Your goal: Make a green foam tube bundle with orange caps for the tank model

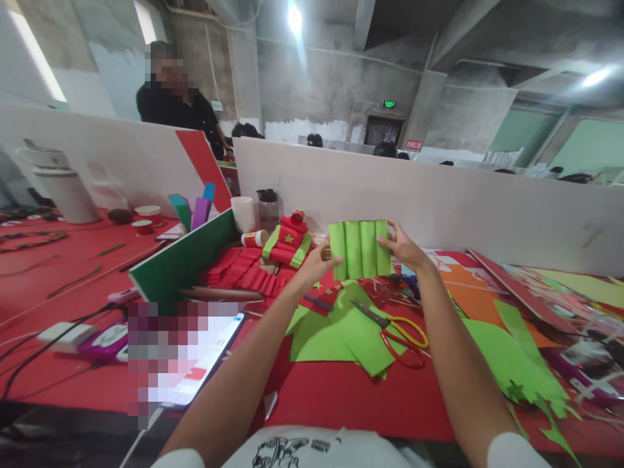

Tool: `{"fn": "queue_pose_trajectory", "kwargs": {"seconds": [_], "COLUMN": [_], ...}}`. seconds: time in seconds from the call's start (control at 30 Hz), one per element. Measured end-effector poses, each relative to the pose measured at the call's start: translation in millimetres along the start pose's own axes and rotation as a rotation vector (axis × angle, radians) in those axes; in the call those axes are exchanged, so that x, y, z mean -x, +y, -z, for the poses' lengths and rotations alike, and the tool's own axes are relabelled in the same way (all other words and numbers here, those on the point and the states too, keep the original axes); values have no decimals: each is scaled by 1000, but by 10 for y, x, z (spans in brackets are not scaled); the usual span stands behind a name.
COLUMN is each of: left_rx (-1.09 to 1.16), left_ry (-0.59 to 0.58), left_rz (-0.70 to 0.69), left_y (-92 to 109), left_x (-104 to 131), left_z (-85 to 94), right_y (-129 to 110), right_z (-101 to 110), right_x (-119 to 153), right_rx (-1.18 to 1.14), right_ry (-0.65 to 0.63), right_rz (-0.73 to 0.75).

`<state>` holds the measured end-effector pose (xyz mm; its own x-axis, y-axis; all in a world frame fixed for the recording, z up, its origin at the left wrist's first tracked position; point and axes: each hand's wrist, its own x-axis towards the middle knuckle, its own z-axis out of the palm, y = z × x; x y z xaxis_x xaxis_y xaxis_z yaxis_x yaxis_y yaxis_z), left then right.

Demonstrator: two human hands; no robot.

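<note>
Between my two hands, raised above the table, is a row of green paper tubes point(361, 250) standing side by side. My left hand point(319, 261) grips its left edge, with the thumb in front. At its right edge my right hand point(400, 246) closes with thumb and fingers. Below lie green paper sheets point(326, 338) and scissors point(390, 323) with yellow and red handles, blades apart. Left of my hands sits a red and green paper model point(288, 240) with a green star. Folded red paper strips point(244, 270) spread beside it.
A lit phone point(195, 364) lies at the front left, near a green board point(185, 257). Paper cups point(242, 213) and a bottle point(268, 209) stand by the white partition point(439, 201). Green scraps point(511, 364) and power strips point(585, 370) lie right. A person point(180, 104) stands beyond the partition.
</note>
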<state>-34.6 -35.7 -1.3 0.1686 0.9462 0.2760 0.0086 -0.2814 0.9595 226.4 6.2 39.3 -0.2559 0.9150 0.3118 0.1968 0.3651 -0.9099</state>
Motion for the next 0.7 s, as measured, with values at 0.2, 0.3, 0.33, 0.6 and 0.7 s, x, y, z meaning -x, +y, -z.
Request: {"fn": "queue_pose_trajectory", "kwargs": {"seconds": [0.2, 0.3, 0.33, 0.6, 0.7], "left_rx": [51, 66, 74, 108, 92], "left_ry": [6, 24, 18, -57, -54], "left_rz": [-144, -160, -169, -232, -266], "left_y": [-60, -132, -149, -137, -125], "left_x": [-69, -124, -136, -141, -144], "left_z": [23, 60, 70, 98, 126], "right_y": [-177, -170, -167, -227, -198], "right_z": [45, 62, 65, 31, 21], "right_x": [101, 89, 84, 79, 56], "right_rx": [50, 35, 34, 53, 68], "right_ry": [-27, -21, -21, 2, -24], "right_rz": [220, 238, 244, 265, 276]}}
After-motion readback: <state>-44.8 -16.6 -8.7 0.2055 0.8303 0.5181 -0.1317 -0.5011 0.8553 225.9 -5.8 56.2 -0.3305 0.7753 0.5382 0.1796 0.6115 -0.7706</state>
